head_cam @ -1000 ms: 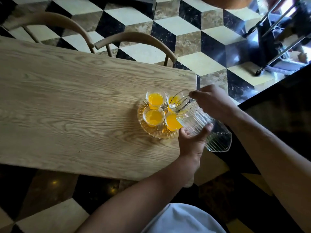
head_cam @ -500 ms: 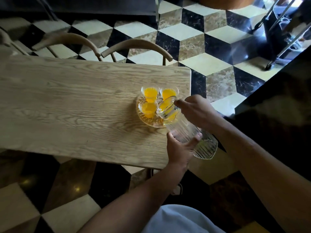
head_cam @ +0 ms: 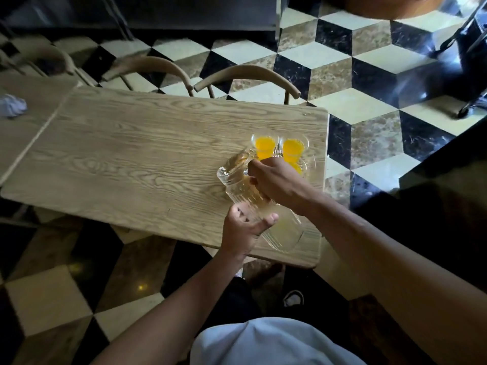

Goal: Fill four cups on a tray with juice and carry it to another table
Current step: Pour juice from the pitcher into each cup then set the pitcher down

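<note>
A clear ribbed glass jug (head_cam: pixel 238 187), looking empty, hangs tilted over the wooden table (head_cam: pixel 137 164), its mouth to the upper left. My right hand (head_cam: pixel 276 180) grips its handle near the top. My left hand (head_cam: pixel 243 229) cups the jug's lower body from below, thumb against the glass. Behind my right hand sits a round glass tray (head_cam: pixel 312 160) near the table's right edge. Two cups of orange juice (head_cam: pixel 264 146) (head_cam: pixel 293 147) show at its far side; a third is partly seen, and the rest is hidden by my right hand.
Two curved wooden chair backs (head_cam: pixel 247 75) (head_cam: pixel 147 65) stand at the table's far side. A second table with a crumpled pale cloth (head_cam: pixel 11 105) adjoins on the left. The floor is checkered tile. A dark counter (head_cam: pixel 448 180) rises at the right.
The jug has swung away from the cups, leftward and toward me, both hands still on it. The camera has pulled back, showing more of the table.
</note>
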### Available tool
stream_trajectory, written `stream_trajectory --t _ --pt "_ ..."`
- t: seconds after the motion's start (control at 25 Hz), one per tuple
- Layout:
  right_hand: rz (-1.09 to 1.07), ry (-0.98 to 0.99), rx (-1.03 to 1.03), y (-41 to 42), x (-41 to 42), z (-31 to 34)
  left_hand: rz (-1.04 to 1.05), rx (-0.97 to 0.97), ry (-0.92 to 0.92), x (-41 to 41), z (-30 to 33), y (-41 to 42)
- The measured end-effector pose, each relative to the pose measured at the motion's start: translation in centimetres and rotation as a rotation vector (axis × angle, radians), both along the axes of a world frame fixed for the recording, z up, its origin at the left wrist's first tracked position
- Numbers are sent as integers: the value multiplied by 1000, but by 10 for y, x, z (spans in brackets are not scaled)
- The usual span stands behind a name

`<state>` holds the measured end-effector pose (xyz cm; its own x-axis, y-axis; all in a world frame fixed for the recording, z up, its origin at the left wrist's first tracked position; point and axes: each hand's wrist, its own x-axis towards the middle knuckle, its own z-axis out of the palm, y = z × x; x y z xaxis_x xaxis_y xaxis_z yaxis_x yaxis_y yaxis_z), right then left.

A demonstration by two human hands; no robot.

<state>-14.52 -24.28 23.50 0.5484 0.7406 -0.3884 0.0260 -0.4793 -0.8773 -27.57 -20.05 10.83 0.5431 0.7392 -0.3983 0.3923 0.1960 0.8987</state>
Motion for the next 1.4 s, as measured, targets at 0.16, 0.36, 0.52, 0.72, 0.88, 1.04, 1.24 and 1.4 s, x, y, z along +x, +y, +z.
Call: stream_trajectory --t 0.16,0.36,0.52,0.72,0.88,1.04,1.24,1.4 --pt "-46 100 11 43 -9 0 -93 -58 -17 -16 0 63" --pt "-163 206 19 105 -16 0 -334 -77 33 -19 5 160" --pt "-232 223 -6 157 -12 -13 -516 -70 51 -1 -2 240" --pt "-342 188 -4 203 -8 -27 -774 -88 98 33 -17 319" --pt "-395 159 -23 220 -5 -35 -847 -68 104 59 -26 350" --pt "-478 159 3 225 -7 -41 -888 51 99 80 -33 365" --pt "-527 229 40 228 -19 -57 -959 216 59 94 -33 380" --pt "-573 205 42 225 -30 -64 -1023 307 36 98 -33 382"
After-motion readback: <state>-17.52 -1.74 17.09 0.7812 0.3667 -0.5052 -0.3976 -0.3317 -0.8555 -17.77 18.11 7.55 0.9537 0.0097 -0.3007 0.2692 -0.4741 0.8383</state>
